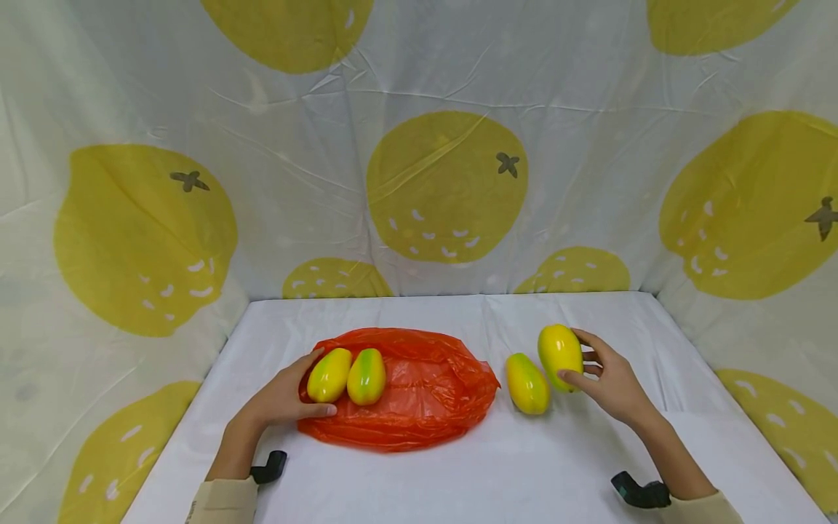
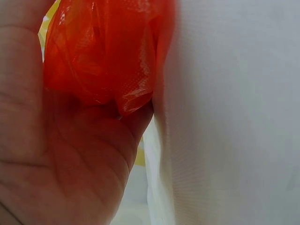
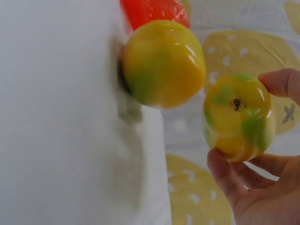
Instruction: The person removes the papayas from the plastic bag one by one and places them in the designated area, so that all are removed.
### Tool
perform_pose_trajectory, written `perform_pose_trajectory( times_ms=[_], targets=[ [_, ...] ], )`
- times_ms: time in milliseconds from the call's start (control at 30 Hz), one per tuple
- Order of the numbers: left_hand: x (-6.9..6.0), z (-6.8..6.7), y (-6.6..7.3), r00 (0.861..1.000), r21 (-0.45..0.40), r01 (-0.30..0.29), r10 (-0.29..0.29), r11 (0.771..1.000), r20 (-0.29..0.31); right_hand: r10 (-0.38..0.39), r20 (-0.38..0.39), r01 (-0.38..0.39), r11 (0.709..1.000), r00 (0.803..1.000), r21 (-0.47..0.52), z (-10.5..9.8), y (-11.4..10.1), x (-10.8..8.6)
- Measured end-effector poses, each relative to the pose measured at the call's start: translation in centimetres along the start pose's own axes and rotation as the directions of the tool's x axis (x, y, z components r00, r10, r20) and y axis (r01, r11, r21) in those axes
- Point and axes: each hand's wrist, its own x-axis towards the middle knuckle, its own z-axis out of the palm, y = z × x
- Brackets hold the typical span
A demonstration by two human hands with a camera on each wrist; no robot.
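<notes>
A red plastic bag (image 1: 425, 393) lies spread on the white table, its edges raised. Two glossy yellow-green fruits, a left one (image 1: 329, 375) and a right one (image 1: 366, 377), sit side by side within its left end. My left hand (image 1: 284, 393) grips that end, thumb at the near side and fingers at the far side; the left wrist view shows crumpled red film against the palm. To the right, my right hand (image 1: 605, 375) holds another yellow-green fruit (image 1: 559, 356) between thumb and fingers. Just left of it, a fourth such fruit (image 3: 164, 63) lies on the table.
White cloth covers the table (image 1: 458, 480). Behind and at both sides hang fabric walls (image 1: 576, 175) printed with large yellow fruits. A black wrist mount (image 1: 268, 468) sticks out at the left wrist, and another black mount (image 1: 640, 490) at the right.
</notes>
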Motion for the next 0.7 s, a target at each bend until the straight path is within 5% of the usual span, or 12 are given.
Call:
perform_pose_trajectory(
  times_ms=[700],
  targets=[
    [0.0, 0.0, 0.0, 1.0, -0.005, 0.002, -0.002, 1.0, -0.002, 0.09, 0.037, -0.089, 0.996, 0.995, -0.029, 1.2, 2.8, 0.0]
  ],
)
